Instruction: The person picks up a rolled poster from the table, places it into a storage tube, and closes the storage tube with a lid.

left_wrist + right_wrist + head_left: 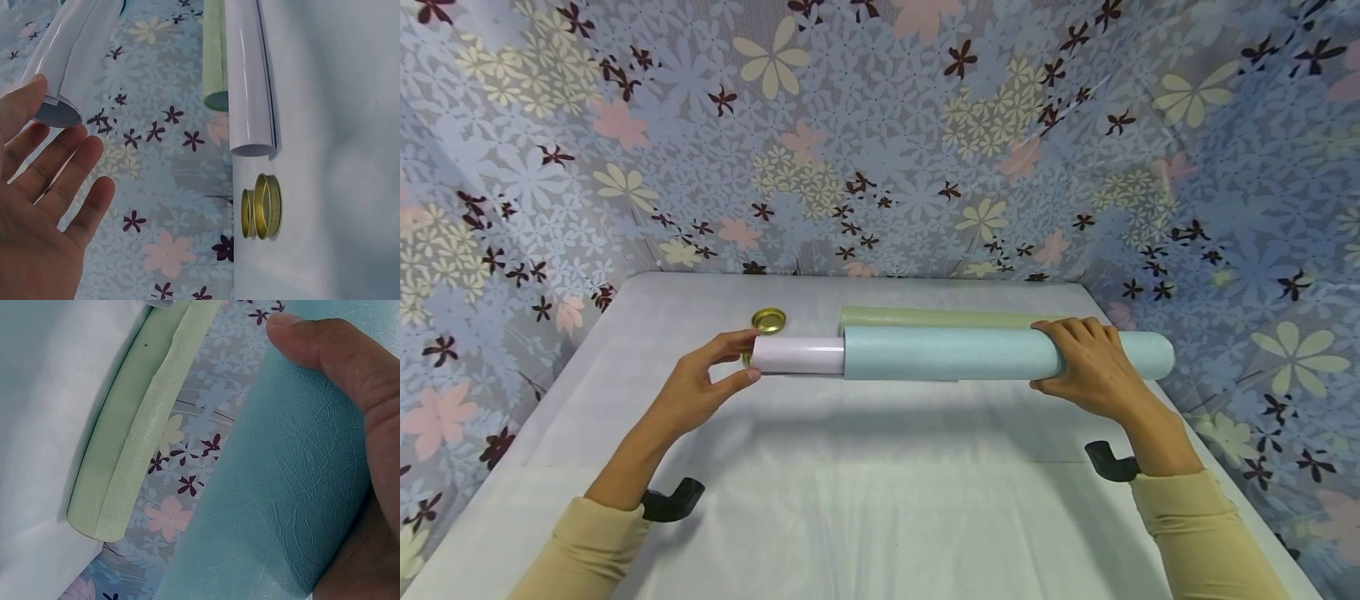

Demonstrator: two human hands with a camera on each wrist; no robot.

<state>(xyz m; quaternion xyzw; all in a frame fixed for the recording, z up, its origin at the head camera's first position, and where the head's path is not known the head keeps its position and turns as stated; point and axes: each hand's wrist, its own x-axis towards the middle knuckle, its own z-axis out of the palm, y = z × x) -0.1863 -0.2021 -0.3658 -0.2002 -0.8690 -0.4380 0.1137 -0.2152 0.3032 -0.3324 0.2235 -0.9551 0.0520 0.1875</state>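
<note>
A light blue textured roll [947, 353] is held level over the table, with a glossy white roll [797, 355] sticking out of its left end. My right hand [1093, 367] grips the blue roll near its right end, thumb on the near side and fingers over the far side. At the white roll's free end, my left hand [696, 387] pinches the rim between thumb and fingertips. The left wrist view shows the hollow end of this white roll [75, 56], the thumb on its side and the other fingers spread beneath the opening.
A light green roll [940, 317] lies behind the blue one on the white-covered table [865, 517]. Beside it lies another white roll [250, 81]. Two gold ring-like lids [269, 206] sit near its end. Flowered cloth [880, 150] hangs behind the table.
</note>
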